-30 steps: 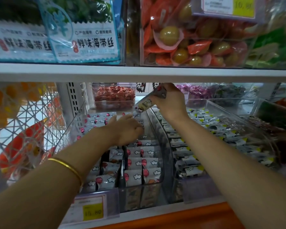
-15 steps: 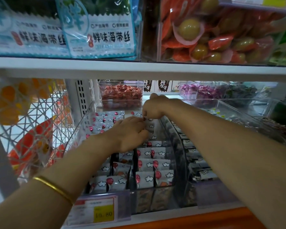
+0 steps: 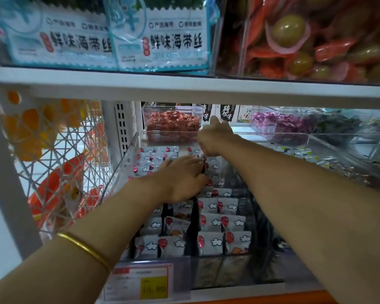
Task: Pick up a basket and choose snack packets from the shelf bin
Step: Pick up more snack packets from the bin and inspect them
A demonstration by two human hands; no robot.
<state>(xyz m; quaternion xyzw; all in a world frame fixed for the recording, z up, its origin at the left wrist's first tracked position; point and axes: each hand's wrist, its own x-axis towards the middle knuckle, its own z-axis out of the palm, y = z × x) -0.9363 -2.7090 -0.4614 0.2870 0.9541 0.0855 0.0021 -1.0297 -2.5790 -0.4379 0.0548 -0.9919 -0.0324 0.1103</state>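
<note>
A clear shelf bin holds rows of white snack packets printed with red balloons and clouds. My left hand lies palm down on the middle rows, its fingertips curled round a few packets. My right hand reaches further back over the same bin, thumb up, fingers bent down into the rear packets; whether they hold one is hidden. A white lattice basket with orange packets inside shows at the left, beside the shelf post.
The upper shelf board hangs low over both hands. A clear tub of red sweets stands behind the bin. Another clear bin of green-marked packets lies to the right. A yellow price tag sits on the front edge.
My right hand, which held a packet up from the right bin, came down into the white-packet bin and then reached toward its back. My left hand stayed on the packets.
</note>
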